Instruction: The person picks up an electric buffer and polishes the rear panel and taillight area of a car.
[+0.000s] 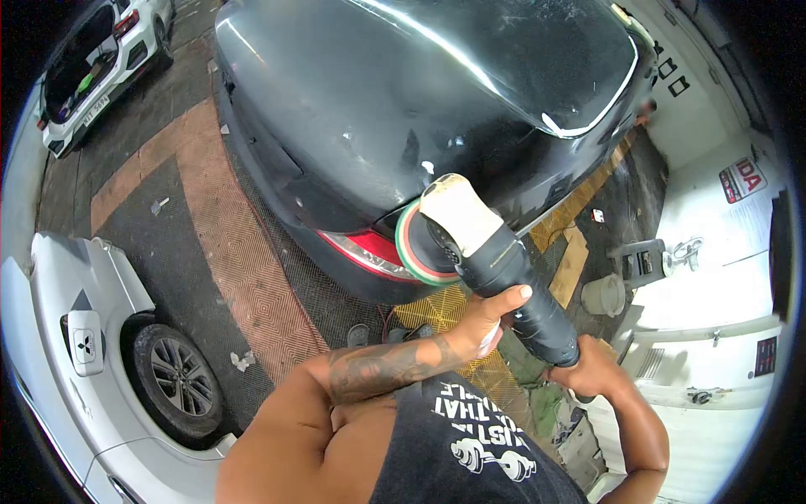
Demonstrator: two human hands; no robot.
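polisher (497, 267) is extending ahead of left fingers (508, 300) | pad (409, 245) is sitting beyond fingers, beside tail light (363, 254) | car (336, 126) is standing ahead | wheel (178, 380) is standing left | bucket (603, 296) is standing right

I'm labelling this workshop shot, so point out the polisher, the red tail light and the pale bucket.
Polisher (500, 270): head view, on its black body.
Red tail light (367, 253): head view, on its lens.
Pale bucket (597, 298): head view, on its wall.

- A black, cream-topped polisher (533, 294) is held slanted.
- Its round striped pad (406, 245) is seen beside the red light (359, 250).
- The shiny dark car (336, 101) is dotted white.
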